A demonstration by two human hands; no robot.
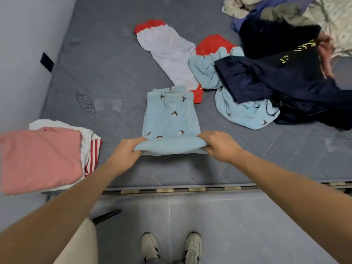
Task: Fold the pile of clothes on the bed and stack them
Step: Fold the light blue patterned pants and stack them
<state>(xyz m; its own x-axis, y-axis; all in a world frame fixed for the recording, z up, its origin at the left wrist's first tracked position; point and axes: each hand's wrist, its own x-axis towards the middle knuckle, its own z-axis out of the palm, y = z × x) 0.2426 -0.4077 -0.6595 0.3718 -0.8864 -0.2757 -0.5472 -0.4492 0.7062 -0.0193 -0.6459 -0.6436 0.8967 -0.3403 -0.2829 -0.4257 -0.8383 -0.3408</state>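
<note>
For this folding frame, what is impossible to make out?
Head view only:
- Yellow lettering on the dark navy garment: creased and blurred, unreadable.
- Folded pink garment: cut off by the left edge.
- Unfolded pile at top right: cut by the frame edge, items overlap.
- Light blue patterned cloth: near corners hidden inside left hand and right hand.

1. The pink folded garment [38, 159] runs off the frame at nine o'clock.
2. The dark clothes pile [285, 79] is cut off at two o'clock.
3. Yellow lettering [297, 52] there is too blurred to read.
</note>
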